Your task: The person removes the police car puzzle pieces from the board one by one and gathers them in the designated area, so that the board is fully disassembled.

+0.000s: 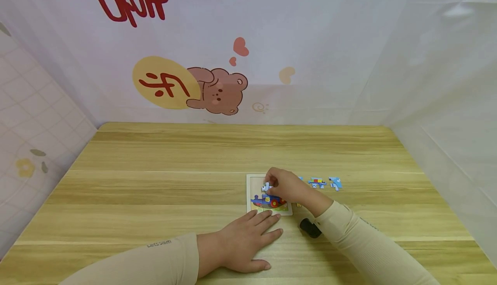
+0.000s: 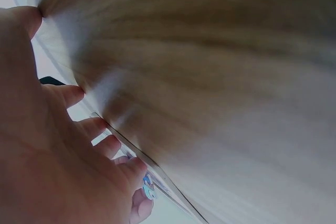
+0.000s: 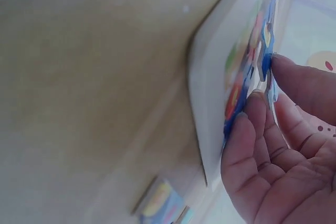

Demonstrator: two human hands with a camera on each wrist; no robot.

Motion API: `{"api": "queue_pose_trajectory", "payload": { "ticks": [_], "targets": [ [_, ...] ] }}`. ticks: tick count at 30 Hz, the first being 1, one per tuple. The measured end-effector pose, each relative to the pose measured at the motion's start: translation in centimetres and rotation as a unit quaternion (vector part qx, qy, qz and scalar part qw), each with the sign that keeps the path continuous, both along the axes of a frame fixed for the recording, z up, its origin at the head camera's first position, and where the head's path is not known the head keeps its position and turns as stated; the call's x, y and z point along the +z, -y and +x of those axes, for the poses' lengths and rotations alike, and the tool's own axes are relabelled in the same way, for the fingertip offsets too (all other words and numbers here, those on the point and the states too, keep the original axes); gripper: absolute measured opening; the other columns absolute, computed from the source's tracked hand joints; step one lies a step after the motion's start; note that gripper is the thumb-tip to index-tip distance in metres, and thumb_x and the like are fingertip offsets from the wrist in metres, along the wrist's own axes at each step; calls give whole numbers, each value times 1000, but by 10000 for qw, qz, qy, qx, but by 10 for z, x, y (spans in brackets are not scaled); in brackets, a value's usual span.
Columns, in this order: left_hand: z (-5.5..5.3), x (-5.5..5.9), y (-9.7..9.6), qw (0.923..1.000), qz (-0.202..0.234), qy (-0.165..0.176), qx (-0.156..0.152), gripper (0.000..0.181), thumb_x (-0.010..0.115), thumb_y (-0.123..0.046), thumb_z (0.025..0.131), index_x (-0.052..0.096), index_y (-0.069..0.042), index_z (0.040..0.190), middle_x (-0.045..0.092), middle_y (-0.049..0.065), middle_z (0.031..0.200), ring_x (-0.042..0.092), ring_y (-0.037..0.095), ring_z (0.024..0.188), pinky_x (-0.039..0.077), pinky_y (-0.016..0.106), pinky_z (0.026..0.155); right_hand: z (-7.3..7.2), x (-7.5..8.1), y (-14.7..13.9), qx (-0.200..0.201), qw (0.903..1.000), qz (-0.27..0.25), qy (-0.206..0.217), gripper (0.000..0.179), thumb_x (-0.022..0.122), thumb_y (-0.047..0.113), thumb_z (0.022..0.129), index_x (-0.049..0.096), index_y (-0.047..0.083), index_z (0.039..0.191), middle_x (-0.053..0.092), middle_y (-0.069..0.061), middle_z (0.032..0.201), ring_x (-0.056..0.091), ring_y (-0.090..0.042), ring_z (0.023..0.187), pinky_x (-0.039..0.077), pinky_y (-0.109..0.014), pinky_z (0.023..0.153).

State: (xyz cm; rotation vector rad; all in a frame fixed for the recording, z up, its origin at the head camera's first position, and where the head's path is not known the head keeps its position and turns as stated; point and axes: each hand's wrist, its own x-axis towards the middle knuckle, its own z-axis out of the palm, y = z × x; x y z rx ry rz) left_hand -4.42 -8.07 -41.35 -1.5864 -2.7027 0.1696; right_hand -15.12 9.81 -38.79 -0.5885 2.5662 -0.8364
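Note:
A small jigsaw board with a pale frame [image 1: 248, 192] lies on the table, its lower half filled with a blue vehicle picture with red wheels. Over the board's middle, my right hand [image 1: 289, 189] pinches a puzzle piece [image 1: 266, 187] between thumb and fingers. From the right wrist view, this piece [image 3: 266, 59] is tilted, close above the picture, and partly hidden by the fingers. My left hand [image 1: 245, 241] lies palm down with fingers spread, fingertips at the board's near edge. In the left wrist view these fingers [image 2: 97, 127] are straight.
Loose puzzle pieces [image 1: 317, 183] lie right of the board, one light blue piece [image 1: 335, 183] farthest out; others are partly behind my right hand. A black object [image 1: 309, 228] sits by the right forearm. White cloth [image 1: 310, 61] hangs behind the wooden table [image 1: 155, 168].

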Motion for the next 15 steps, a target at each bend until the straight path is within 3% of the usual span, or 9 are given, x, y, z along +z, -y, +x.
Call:
{"api": "queue_pose_trajectory", "payload": {
  "ticks": [15],
  "targets": [
    [-1,-1,0,9999,-49,118,-4,69,36,-65,94,38,-22,148,29,6,156,29,23,142,35,41,108,-3,-3,0,-50,9973,-633,381,15,69,2,86,58,7,96,54,-2,87,53,-16,79,46,-30,73]
  ]
}}
